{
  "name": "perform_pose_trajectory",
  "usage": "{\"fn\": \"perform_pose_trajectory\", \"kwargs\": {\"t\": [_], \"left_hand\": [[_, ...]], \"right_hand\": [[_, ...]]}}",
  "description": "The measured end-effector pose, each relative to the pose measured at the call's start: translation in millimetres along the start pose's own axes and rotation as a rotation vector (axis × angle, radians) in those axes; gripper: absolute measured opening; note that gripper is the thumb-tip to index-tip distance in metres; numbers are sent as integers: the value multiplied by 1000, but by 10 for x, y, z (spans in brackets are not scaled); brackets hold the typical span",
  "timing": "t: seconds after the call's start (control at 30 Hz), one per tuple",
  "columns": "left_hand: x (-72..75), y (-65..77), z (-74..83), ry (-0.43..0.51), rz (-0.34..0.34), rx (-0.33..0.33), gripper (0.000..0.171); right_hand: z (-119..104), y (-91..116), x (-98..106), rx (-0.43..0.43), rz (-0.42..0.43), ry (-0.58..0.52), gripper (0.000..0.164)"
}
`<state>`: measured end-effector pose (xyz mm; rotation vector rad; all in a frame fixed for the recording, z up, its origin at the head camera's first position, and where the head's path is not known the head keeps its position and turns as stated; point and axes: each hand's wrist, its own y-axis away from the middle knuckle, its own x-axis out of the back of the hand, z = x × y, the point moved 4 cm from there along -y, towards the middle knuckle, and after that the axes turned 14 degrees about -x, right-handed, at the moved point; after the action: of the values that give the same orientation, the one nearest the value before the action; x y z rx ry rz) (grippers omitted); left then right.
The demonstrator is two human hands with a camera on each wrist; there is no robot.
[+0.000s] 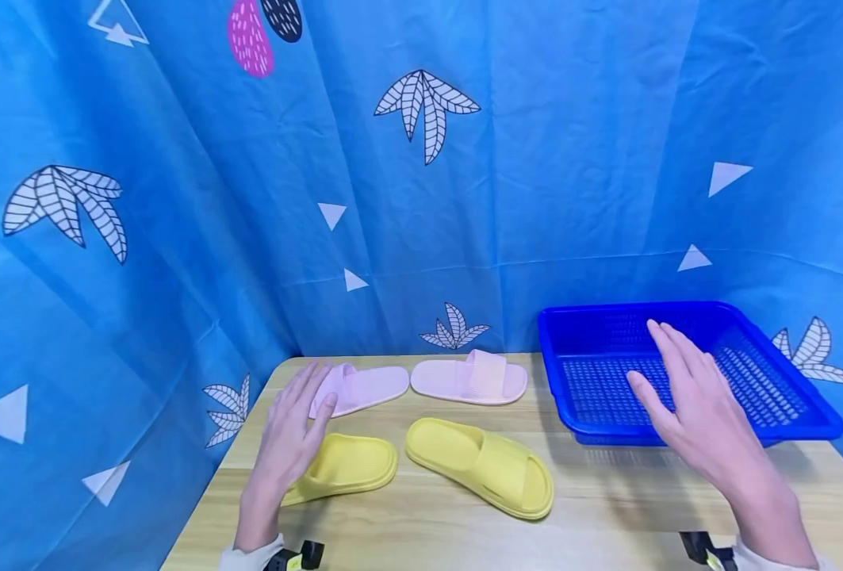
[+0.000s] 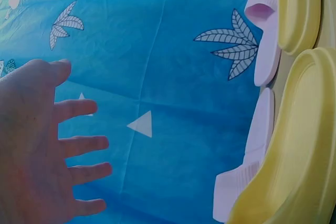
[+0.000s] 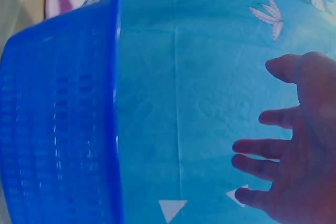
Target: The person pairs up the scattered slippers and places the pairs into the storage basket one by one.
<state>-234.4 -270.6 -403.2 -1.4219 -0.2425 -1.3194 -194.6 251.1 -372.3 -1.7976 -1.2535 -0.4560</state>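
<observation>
My left hand (image 1: 290, 434) hovers over the left ends of two slippers, its fingers straight and holding nothing. Beneath it are a pink slipper (image 1: 381, 386) at the back and a yellow slipper (image 1: 360, 460) in front, each partly hidden by the hand. To their right lie a second pink slipper (image 1: 438, 379) and a second yellow slipper (image 1: 481, 468), toes pointing right. My right hand (image 1: 703, 408) is raised with fingers extended above the front part of a blue plastic basket (image 1: 571, 424). In the right wrist view its fingers are spread, apart from the basket wall (image 3: 63, 129).
Everything stands on a light wooden table (image 1: 421, 531). A blue curtain (image 1: 578, 159) printed with leaves and triangles hangs behind the table and along its left side. The basket occupies the table's back right.
</observation>
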Motion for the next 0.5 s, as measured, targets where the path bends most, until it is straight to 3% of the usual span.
{"fn": "perform_pose_trajectory", "kwargs": {"t": [0.23,0.5], "left_hand": [[-63,81,7,43,-43,0,48],[-34,104,-105,90,-111,-14,50]], "right_hand": [[-134,31,-68,12,-5,-53,73],[-259,72,-231,3,-37,-104,74]]}}
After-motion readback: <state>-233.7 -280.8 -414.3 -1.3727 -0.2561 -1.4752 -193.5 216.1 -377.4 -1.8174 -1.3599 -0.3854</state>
